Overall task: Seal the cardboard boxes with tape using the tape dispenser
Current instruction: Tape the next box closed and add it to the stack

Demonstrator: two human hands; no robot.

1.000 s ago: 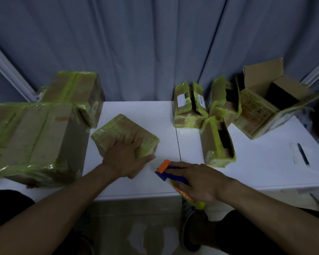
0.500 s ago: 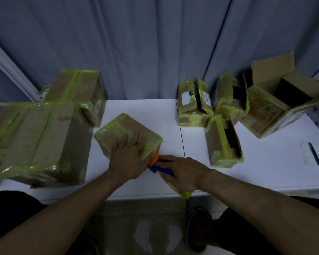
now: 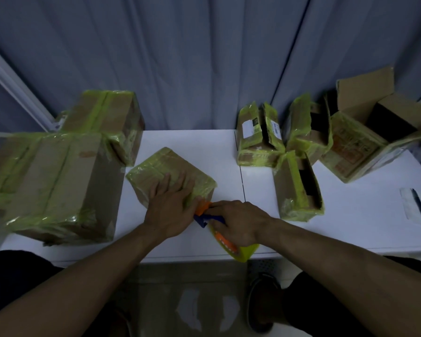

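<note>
Nearest me, below the table edge, I see a dark shoe point(image 3: 263, 300) on the glossy floor. At the front edge of the white table point(image 3: 350, 227), my right hand point(image 3: 238, 221) has its fingers curled round the orange-and-blue tape dispenser with a yellow-green roll point(image 3: 225, 240). The dispenser's orange nose touches the near corner of the small flat cardboard box wrapped in yellow-green tape point(image 3: 161, 164). My left hand point(image 3: 170, 205) lies flat on top of that box, fingers straight and close together, pressing down. To the left stands a large taped cardboard carton point(image 3: 58, 181), and to the right a narrow open-sided taped box point(image 3: 289, 188). A dark pen on a paper slip point(image 3: 418, 207) lies far right. Further back sit a second taped carton point(image 3: 102, 113), a cluster of small taped boxes point(image 3: 255, 139) and an open-flapped cardboard box point(image 3: 365, 142), all before a grey curtain point(image 3: 204, 57).
</note>
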